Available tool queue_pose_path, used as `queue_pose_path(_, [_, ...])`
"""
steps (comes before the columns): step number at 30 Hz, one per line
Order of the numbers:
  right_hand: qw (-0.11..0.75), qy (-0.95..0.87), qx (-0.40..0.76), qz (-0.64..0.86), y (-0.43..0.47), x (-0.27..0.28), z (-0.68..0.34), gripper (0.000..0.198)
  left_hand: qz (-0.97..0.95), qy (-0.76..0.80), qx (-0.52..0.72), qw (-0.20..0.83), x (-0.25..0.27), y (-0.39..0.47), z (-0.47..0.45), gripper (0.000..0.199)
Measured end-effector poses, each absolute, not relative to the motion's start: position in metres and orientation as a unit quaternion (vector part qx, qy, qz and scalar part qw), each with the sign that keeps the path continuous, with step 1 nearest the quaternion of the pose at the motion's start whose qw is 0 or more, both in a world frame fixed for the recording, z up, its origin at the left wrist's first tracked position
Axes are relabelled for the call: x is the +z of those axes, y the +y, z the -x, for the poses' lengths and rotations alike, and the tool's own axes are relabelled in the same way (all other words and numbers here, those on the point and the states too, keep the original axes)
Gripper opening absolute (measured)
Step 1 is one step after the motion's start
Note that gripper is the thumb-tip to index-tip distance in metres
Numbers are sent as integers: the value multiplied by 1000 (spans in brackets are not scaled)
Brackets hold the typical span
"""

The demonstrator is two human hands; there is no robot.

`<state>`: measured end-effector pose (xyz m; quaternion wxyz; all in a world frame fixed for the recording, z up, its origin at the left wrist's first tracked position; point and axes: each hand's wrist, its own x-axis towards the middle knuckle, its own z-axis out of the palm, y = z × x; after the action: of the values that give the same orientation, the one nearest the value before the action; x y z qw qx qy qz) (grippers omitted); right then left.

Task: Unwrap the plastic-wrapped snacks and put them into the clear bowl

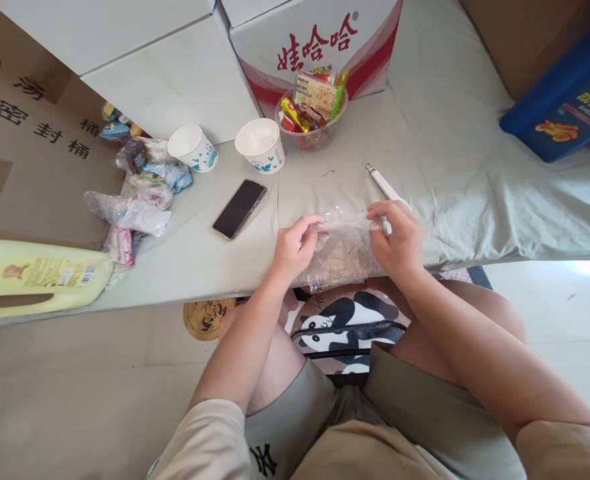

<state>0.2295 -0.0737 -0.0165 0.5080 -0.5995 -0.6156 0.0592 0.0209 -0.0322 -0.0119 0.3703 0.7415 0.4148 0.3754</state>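
Between my two hands a clear plastic bag [342, 257] is stretched at the near edge of the cloth-covered table. My left hand [297, 247] pinches its upper left corner, and my right hand [399, 239] grips the upper right side. Through the thin film the cloth and the edge show; whether anything lies inside I cannot tell. Just beyond my right hand lies a white pen-like stick [382, 181] with a metal tip, its near end partly covered by that hand. A black phone [239, 209] rests on the cloth to the left of my left hand.
Two paper cups [261, 147] stand behind the phone, beside a clear bowl [319, 137] of wrapped snacks. Crumpled wrappers and bags [147, 193] lie at left, near a yellow jug [39, 279]. A white-and-red carton [319, 40] stands behind; a blue container [559, 100] is at right.
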Motion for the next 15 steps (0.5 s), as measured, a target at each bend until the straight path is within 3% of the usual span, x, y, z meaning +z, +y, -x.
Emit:
queue_pose_path(4, [546,-593,9,591,-76,-10,-232,20,-674,444,415,420,-15,-25,-22,27])
queue_pose_path(9, [564,-684,-7,463,-86,-5,-222,20,-603,476,414,488,-14,-20,-27,24])
queue_pose_path(12, [484,-785,94,374,-92,-5,-220,21,-579,486,422,499,-15,-16,-24,16])
queue_pose_path(15, [395,-812,176,392,-95,-5,-225,22,-577,472,425,514,-19,-12,-16,17])
